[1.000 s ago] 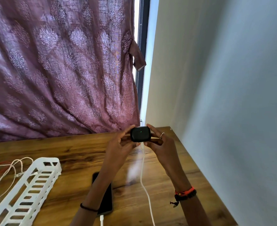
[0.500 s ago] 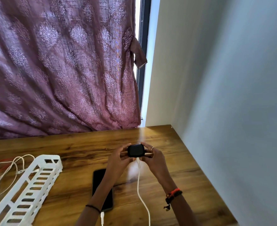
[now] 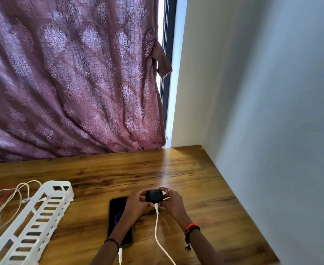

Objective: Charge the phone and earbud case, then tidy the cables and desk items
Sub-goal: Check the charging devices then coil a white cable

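We pinch the earbud case (image 3: 154, 196) between left hand (image 3: 136, 204) and right hand (image 3: 173, 202), low over the desk (image 3: 195, 178) near its front edge. The case's long axis runs left-right, and its white cable (image 3: 158, 232) trails towards us. The phone (image 3: 117, 217) lies lengthwise just left. Loose cables (image 3: 4, 203) lie outside the white basket (image 3: 33, 222), at the left edge.

surface: wooden desk (image 3: 195, 169) | on it: phone (image 3: 116, 209), white slotted tray (image 3: 60, 183), loose cables (image 3: 4, 205) far left
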